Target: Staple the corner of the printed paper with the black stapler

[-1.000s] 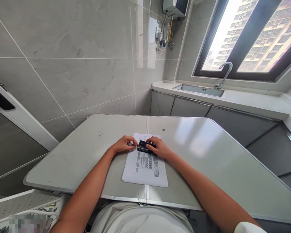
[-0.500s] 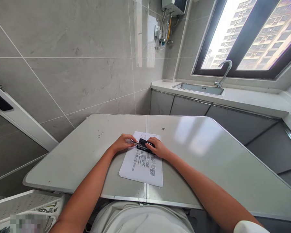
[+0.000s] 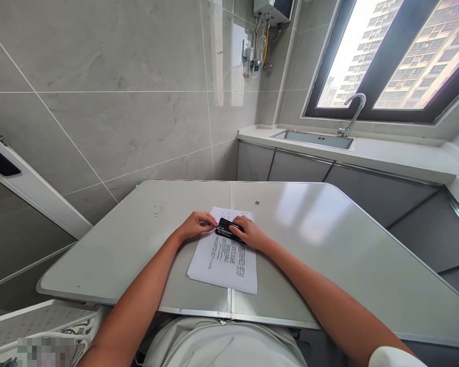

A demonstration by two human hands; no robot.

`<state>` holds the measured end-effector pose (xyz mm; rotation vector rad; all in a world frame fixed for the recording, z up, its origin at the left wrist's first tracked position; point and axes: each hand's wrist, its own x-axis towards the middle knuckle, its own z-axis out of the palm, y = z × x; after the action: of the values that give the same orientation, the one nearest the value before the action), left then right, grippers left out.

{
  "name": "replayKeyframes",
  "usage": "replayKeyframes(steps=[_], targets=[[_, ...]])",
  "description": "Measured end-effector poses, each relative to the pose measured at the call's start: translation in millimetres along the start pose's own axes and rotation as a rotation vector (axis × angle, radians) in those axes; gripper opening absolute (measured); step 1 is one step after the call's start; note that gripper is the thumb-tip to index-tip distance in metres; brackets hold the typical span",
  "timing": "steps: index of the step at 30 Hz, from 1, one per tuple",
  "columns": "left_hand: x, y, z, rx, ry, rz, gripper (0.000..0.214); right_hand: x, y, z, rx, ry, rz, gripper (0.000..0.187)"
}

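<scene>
A black stapler [image 3: 225, 224] lies across printed sheets of paper [image 3: 222, 267] on the folding table. My right hand [image 3: 249, 233] wraps over its right part, thumb along the near side, and holds it down. At the stapler's left end, my left hand [image 3: 197, 225] is closed, thumb and fingertips pinched against the metal slide there. Only a small bit of that slide shows between the fingertips and the black body. The paper's top edge is partly covered by both hands.
Loose staples [image 3: 158, 211] are scattered on the table [image 3: 118, 255] to the left. A short strip of staples [image 3: 257, 203] lies beyond the paper. A white basket [image 3: 42, 318] with cables stands low at left. Behind are a counter [image 3: 398, 153] and a sink [image 3: 313, 139].
The metal slide that stuck out of the stapler's left end has gone further into the body, with my left fingertips at its end. My right hand and the paper have stayed put.
</scene>
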<state>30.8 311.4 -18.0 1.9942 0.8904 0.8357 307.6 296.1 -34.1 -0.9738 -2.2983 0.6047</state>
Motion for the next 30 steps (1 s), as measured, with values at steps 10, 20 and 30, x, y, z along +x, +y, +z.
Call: replayKeyframes(steps=[10, 20, 30], targets=[[1.3, -2.3, 1.1, -0.015, 0.001, 0.013, 0.017, 0.1, 1.5, 1.4, 0.008, -0.004, 0.006, 0.047], [2.6, -6.0, 0.9, -0.087, -0.006, -0.057, 0.02, 0.3, 2.5, 1.7, 0.019, -0.002, -0.003, 0.044], [2.7, 5.4, 2.8, -0.015, 0.062, 0.061, 0.017, -0.1, 2.2, 1.1, 0.028, -0.007, 0.001, 0.044]])
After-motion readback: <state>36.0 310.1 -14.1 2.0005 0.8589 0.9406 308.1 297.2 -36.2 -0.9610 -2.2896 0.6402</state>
